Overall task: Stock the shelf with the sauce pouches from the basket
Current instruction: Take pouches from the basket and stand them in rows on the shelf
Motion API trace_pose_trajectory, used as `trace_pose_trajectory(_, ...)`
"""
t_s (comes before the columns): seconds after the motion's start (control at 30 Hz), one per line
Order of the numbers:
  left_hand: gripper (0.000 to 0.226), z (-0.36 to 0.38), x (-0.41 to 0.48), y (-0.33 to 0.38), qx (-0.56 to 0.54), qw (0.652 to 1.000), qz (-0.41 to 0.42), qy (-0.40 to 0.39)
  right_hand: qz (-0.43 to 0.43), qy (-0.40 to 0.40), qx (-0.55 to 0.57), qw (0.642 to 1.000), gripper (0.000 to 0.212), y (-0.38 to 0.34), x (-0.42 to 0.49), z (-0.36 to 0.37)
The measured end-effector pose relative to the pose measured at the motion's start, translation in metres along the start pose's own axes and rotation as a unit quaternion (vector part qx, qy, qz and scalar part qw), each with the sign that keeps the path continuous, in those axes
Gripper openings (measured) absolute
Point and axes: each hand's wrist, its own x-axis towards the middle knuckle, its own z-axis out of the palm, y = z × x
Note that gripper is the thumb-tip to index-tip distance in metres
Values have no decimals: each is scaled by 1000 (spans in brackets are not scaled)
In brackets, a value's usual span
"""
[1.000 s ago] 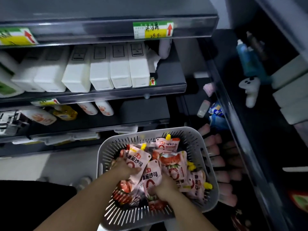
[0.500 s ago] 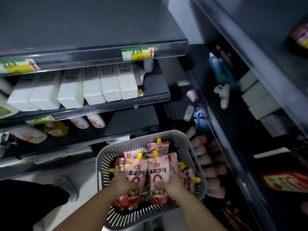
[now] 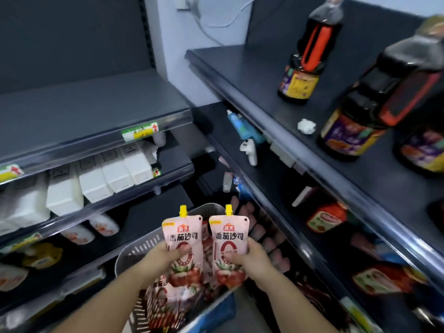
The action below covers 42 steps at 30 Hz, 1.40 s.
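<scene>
Each hand's grip — left hand [image 3: 160, 258], right hand [image 3: 252, 259] — holds a "番茄沙司" pouch [image 3: 183, 239].

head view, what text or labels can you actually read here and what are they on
"海天": red logo on the left pouch held by the left hand, and on the right pouch held by the right hand.
"番茄沙司": big dark letters across both pouches.
Shelf price tag: red arrow shows, print too blurred to read.
Dark bottles: labels too blurred to read.
White cartons: markings unreadable.
</scene>
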Motion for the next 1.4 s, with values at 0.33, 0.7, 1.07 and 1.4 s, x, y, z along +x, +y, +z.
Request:
trace_pose_trajectory(0.33,47,102,-15,103,25,986,111,-119,-101,116,30,988,35,-29,-95,-96)
trace_pose_trajectory(0.7,64,290,-112,127,0,936,184,-299,-224,221,60,947,41,2,-293,-213)
trace_pose_trajectory(1.07,61,535,-290,84,34,862,244,-443,-249,401,76,878,36,110,-568,-322)
trace_pose_trajectory(1.4,41,744,-426,40,98,774,306,-545,-230,573,115,778,37,216,-750,-411)
